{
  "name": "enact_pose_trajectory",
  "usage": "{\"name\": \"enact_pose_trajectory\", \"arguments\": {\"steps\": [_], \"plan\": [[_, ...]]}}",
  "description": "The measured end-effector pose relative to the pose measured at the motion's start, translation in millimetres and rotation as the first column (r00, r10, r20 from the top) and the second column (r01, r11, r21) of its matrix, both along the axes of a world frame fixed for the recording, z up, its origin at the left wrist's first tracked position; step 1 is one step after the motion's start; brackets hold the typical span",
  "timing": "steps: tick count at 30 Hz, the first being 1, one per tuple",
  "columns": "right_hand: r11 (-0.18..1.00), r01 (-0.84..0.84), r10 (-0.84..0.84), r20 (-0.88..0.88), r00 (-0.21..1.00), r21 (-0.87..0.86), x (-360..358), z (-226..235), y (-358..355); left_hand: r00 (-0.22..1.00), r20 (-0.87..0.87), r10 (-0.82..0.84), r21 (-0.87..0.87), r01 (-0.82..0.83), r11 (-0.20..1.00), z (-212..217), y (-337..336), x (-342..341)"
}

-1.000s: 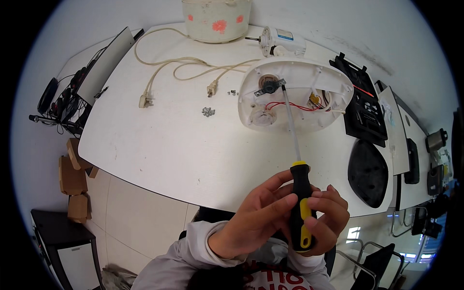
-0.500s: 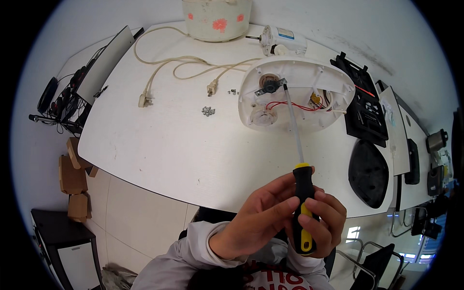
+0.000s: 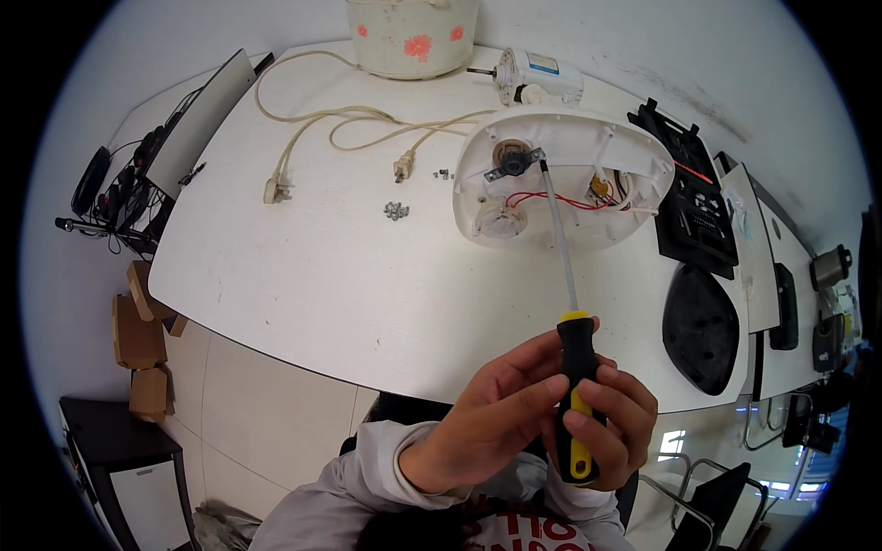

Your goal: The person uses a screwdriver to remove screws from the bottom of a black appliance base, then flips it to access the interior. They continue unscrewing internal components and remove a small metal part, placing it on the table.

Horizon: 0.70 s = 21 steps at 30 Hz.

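Both of my hands are closed around the black and yellow handle of a long screwdriver [image 3: 577, 395]. My left hand [image 3: 501, 404] pinches the handle's left side near its upper part; my right hand [image 3: 620, 418] wraps the lower part from the right. The shaft points away from me, its dark tip by the right end of a metal bracket [image 3: 516, 163] inside a white plastic housing [image 3: 588, 138]; whether it touches, I cannot tell. Red wires [image 3: 551, 198] cross the housing's inside, between a round clear part [image 3: 501, 220] and a yellowish component [image 3: 602, 189].
Left of the housing lie a pile of screws [image 3: 396, 211], more small screws [image 3: 444, 174] and cream cords with plugs [image 3: 402, 168]. A white motor [image 3: 542, 78] and flowered pot [image 3: 413, 46] stand behind. At right are a black tool case [image 3: 698, 216] and black base plate [image 3: 700, 331].
The screwdriver and both hands stay almost in place; the right fingers have shifted very slightly on the handle.
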State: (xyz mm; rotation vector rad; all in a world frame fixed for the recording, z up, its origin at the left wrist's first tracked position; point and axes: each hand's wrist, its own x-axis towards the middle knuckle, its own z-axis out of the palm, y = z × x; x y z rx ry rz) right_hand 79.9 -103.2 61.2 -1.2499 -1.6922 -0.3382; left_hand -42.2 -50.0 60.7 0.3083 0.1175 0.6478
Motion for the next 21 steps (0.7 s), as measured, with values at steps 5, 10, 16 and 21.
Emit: {"name": "enact_pose_trajectory", "arguments": {"steps": [5, 10, 16, 21], "plan": [[1.0, 0.006, -0.006, 0.015, 1.0, -0.012, 0, 1, -3, 1.0, -0.01, -0.005, 0.006, 0.005, 1.0, 1, 0, 0], [1.0, 0.021, -0.021, 0.022, 1.0, -0.018, 0, 1, -6, 0.999, -0.033, -0.004, 0.009, 0.004, 1.0, 1, -2, 0], [0.999, 0.037, -0.037, 0.038, 0.999, -0.001, 0, 0, -8, 0.999, -0.038, 0.003, 0.022, -0.002, 1.0, 0, -3, 2], [1.0, 0.025, -0.024, 0.051, 0.998, -0.006, 2, 0, -11, 0.999, -0.054, -0.005, 0.032, 0.007, 0.999, -1, -3, 2]]}}
